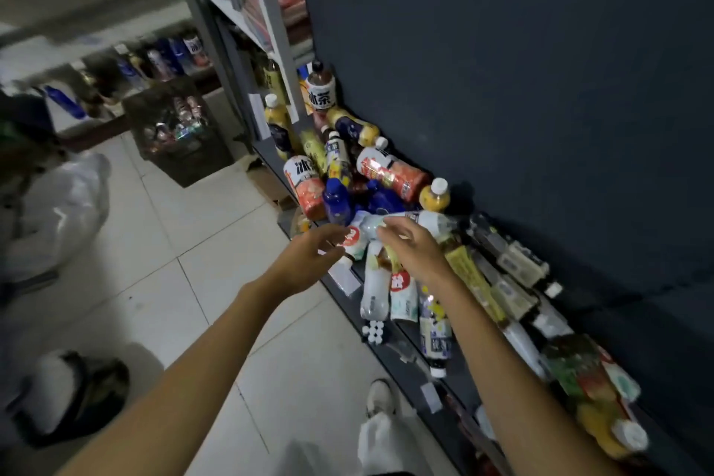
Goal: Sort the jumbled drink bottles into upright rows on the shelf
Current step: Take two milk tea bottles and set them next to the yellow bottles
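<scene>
A jumble of drink bottles lies on its side along the low dark shelf (390,340) against the dark wall. My left hand (309,251) hovers at the shelf's front edge, fingers loosely spread, holding nothing. My right hand (411,245) reaches over the pile, its fingers relaxed just above a pale white bottle (425,221) lying across the heap. Beneath it lie a white bottle with a red label (355,241) and two blue bottles (337,201). An orange-labelled bottle (392,174) lies further back. One dark tea bottle (320,87) stands upright at the far end.
Tall grey shelving (247,31) rises at the far left of the shelf. A wire basket of cans (175,127) sits on the tiled floor. A person in white (58,213) crouches at left. More bottles, green and orange (591,390), lie near me at right.
</scene>
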